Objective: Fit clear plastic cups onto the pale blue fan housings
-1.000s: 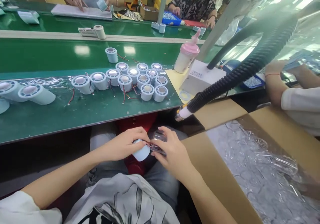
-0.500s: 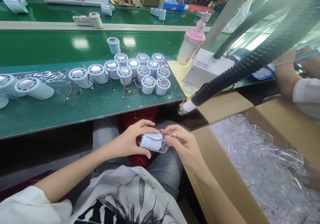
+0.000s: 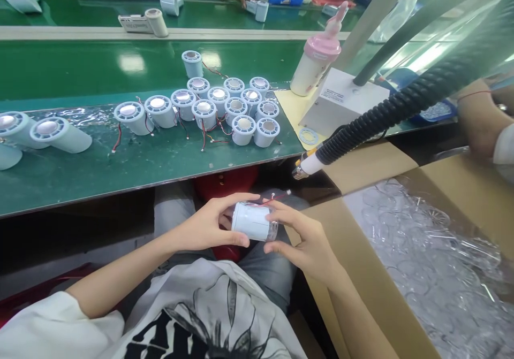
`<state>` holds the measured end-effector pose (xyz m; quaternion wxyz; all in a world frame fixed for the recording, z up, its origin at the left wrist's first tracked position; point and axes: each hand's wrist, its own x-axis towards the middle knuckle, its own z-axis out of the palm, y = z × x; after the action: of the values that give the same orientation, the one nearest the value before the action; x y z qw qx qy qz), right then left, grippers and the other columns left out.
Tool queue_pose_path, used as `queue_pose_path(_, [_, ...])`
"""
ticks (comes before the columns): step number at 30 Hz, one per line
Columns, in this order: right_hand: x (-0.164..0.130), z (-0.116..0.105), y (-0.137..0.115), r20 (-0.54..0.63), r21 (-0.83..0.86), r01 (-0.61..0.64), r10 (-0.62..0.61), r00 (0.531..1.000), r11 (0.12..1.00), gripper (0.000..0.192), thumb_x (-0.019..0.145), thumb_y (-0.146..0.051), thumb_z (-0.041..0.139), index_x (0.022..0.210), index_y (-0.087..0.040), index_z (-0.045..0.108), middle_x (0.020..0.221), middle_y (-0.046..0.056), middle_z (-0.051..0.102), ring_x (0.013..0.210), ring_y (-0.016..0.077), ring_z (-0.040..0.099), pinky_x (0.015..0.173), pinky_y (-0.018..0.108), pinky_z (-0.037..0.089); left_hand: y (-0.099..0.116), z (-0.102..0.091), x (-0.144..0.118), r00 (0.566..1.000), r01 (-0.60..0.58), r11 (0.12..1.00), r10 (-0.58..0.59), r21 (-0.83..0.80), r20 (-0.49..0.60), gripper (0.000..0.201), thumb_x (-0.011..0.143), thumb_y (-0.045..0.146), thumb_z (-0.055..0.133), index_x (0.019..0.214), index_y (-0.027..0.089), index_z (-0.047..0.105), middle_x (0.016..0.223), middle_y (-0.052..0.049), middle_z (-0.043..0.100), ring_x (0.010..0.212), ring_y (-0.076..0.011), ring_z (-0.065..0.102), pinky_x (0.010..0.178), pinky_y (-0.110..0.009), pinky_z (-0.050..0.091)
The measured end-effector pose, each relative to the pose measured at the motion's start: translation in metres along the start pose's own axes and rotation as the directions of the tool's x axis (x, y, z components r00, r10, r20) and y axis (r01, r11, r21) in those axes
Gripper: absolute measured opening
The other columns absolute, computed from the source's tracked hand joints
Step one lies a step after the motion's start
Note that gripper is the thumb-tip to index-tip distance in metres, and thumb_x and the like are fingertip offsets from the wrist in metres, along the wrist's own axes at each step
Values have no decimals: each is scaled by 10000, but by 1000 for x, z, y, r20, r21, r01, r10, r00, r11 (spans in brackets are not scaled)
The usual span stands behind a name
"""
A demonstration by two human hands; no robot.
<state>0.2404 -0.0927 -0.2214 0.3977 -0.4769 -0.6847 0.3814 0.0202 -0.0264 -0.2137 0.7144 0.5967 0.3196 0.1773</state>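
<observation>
— Hands, status?
— Both mine: left hand (image 3: 209, 225) and right hand (image 3: 303, 241) each closed around one pale cylinder housing (image 3: 251, 221), red wire trailing.
— Location?
— Over my lap, below the tabletop (image 3: 120, 166) edge.

A cluster of pale blue cylinders (image 3: 228, 110) with red wires stands on the green tabletop (image 3: 132, 163). Right of the cluster sit a pink-capped bottle (image 3: 315, 62) and a white box (image 3: 345, 105); a black coiled hose (image 3: 401, 105) ends just past the box. Below the hose, a cardboard carton (image 3: 361, 289) holds clear plastic parts (image 3: 433, 262). Left of the cluster, two cylinders (image 3: 44, 134) lie tipped over.
</observation>
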Motion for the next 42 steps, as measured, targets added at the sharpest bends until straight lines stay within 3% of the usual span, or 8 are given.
queue_pose_path(8, [0,0,-10,48,309,-178,172,984,934,425,684,-253,784,1061,-259,587,1175,56,638,1089,244,618,878,370,567,9,1,-5,996,-83,992,80,100,28,745,649,263,792,1325,263,479,1351,-99,517,1149,-257,558,956,-379,473])
queue_pose_path(13, [1,-2,-15,77,353,-233,220,972,906,412,698,-290,774,1059,-256,578,1121,47,639,1034,219,633,852,353,574,12,1,-8,995,-97,987,93,131,35,736,649,229,790,1318,275,488,1345,-90,527,1184,-258,539,989,-392,453])
queue_pose_path(17, [-2,2,-3,36,375,-208,210,977,903,420,703,-307,770,1066,-259,563,1179,59,618,1087,224,605,887,372,553,8,0,0,997,-78,997,78,20,29,772,635,186,796,1328,271,467,1371,-97,499,1217,-259,516,1012,-406,435])
queue_pose_path(22, [-2,16,46,-241,502,-119,271,932,856,494,636,-401,800,1003,-245,510,1221,100,592,1114,252,592,903,427,530,-16,-5,59,995,-81,974,92,-211,46,800,578,145,823,1299,206,483,1305,-131,545,1188,-259,534,990,-405,437])
queue_pose_path(26, [9,11,80,-422,487,-75,310,852,870,567,590,-490,794,980,-241,467,1201,125,591,1133,263,577,914,443,516,-26,-5,119,995,-73,976,86,-204,53,745,546,171,842,1225,141,537,1203,-144,612,1119,-247,572,987,-407,419])
queue_pose_path(29, [19,3,90,-465,463,-61,301,833,884,584,584,-527,781,979,-238,461,1189,130,595,1121,266,583,918,455,514,-24,-7,141,993,-90,980,103,-180,65,698,546,177,842,1180,128,555,1190,-145,616,1109,-239,573,996,-407,404])
queue_pose_path(36, [23,5,77,-355,481,-37,233,906,876,515,559,-389,837,957,-221,557,1154,96,630,1096,255,601,878,412,547,-13,-18,102,991,-104,984,114,-145,69,806,592,166,820,1303,214,443,1274,-134,553,1141,-233,555,970,-402,440])
queue_pose_path(42, [5,2,37,-168,355,-82,150,974,931,460,631,-334,810,1014,-229,578,1147,72,638,1064,232,620,890,386,550,8,-13,45,985,-133,985,119,110,128,726,634,175,794,1294,226,496,1336,-127,526,1189,-261,535,996,-411,440])
